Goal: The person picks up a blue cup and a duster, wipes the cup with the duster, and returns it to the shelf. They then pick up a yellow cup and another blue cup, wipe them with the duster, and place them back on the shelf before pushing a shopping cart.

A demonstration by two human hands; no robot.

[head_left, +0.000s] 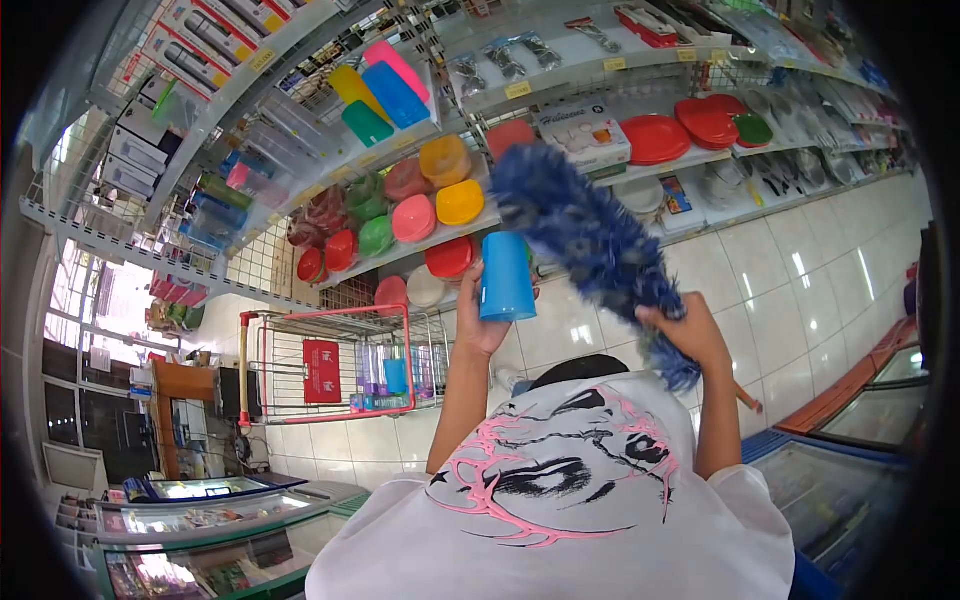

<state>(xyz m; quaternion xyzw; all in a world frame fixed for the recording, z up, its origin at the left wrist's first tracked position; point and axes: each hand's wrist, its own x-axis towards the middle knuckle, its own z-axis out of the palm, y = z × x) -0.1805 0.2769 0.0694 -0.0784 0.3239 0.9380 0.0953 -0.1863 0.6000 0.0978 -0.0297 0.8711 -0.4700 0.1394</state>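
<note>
Possibly, swung wide, the duster (592, 232) clenched in the right hand (700, 335) could knock loose the cup (508, 280) grasped in the left hand (476, 318), or topple bowls (460, 203) on the shelf beyond the left hand.

Bright, even light fills most of the view, with a washed-out glare at the window (100, 290) around nine o'clock. White streaks of reflected light lie on the floor tiles (790, 270) toward three o'clock, and the freezer lids (200, 487) near eight o'clock carry pale reflections. Shadows stay soft. Wide-lens distortion bends the shelves (300, 60) from eleven to two o'clock, and the corners fall to black. The duster (590, 230) looks softly blurred; fine print is too small to read.
</note>
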